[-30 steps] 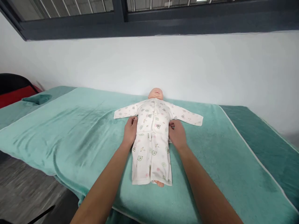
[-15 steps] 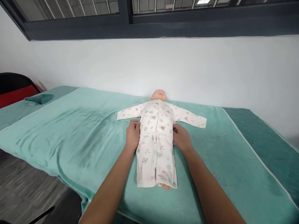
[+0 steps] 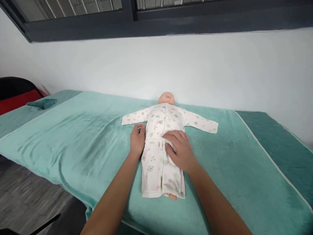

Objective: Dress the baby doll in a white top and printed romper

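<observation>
A baby doll point(image 3: 166, 98) lies on its back, head toward the wall. It wears a white printed shirt point(image 3: 158, 119) with its sleeves spread out, and matching white trousers point(image 3: 151, 179); a bit of one foot shows at a trouser hem. My left hand point(image 3: 137, 138) rests against the doll's side at the waist, fingers curled in; whatever they may hold is hidden. Over the waist, where shirt and trousers meet, is my right hand point(image 3: 179, 148). Its thumb and fingers are apart, with no cloth visibly gripped.
A light green plush blanket point(image 3: 85, 137) covers the bed under the doll, over a darker green cover point(image 3: 281, 140). Behind the bed stands a white wall point(image 3: 97, 68) with a dark window frame point(image 3: 80, 31). A red and black chair point(image 3: 18, 98) is at the far left.
My right hand has moved from the doll's side inward onto the front of its waist, its fingers opening out. My left hand has stayed at the other side.
</observation>
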Tool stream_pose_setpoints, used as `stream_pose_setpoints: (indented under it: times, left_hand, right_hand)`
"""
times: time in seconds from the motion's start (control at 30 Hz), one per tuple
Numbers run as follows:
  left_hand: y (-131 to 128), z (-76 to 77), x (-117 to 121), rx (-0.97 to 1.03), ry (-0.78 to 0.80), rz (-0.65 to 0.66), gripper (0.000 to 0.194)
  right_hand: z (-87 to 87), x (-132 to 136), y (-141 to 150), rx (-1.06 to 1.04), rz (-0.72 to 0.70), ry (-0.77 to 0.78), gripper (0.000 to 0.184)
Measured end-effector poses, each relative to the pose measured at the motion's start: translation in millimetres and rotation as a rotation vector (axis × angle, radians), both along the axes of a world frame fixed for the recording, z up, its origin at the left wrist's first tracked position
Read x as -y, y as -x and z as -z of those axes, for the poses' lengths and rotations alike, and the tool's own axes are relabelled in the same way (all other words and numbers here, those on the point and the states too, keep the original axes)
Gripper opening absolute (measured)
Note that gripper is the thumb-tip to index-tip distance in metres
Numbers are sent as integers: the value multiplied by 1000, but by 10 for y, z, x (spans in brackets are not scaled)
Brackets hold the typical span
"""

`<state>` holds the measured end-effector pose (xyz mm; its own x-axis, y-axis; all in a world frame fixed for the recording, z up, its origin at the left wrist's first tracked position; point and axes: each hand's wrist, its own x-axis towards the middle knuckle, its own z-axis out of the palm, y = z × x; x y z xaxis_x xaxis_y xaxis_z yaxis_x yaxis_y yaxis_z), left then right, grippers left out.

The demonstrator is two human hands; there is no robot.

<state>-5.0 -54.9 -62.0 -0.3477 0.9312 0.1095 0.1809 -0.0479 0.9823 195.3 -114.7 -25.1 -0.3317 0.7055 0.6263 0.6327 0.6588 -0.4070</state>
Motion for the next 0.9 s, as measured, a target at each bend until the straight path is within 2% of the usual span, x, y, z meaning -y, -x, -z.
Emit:
stream_pose_setpoints:
  times: [0.1,0.23,0.47,0.6,0.67,0.77,0.83,0.9]
  left_hand:
    - [1,14,-17,-3,-23,-13,28]
    - [2,29,-46,-3,-52,23,28]
    - [-3,54,-75,43,-74,56,26]
    - [-2,69,-96,32,-80,40,26]
    - [0,60,-116,25,-71,47,29]
    - [-4,16,-169,128,-43,128,36]
    - [-14,-34,-215,274,-12,220,42]
    - [-31,-90,-257,389,21,305,48]
  right_hand:
    - [-23,-22,82,146,52,-34,29]
    - [-59,-88,122,238,109,-65,18]
    - [-89,-88,68,94,-45,-27,15]
    - [-76,-75,46,-9,-71,37,13]
    - [-48,-114,-19,-183,9,59,12]
    - [36,-249,-210,-478,337,119,14]
    - [107,-363,-341,-574,546,250,19]
    - [165,-455,-416,-583,606,421,25]
